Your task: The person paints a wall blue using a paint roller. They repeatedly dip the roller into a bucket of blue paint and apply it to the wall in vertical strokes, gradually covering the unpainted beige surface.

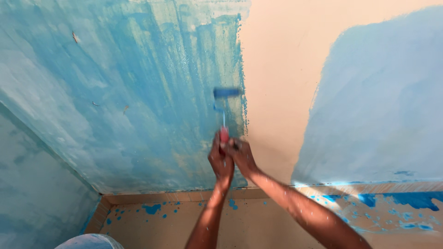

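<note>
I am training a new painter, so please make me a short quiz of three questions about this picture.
1. True or false: both hands grip the handle of the paint roller.
2. Which colour is the bare strip of wall between the two painted areas: A) peach, B) green, C) grey?
3. What marks the floor below the wall?

Key:
1. True: the left hand and the right hand are clasped together on the red handle.
2. A.
3. Blue paint splatters.
</note>
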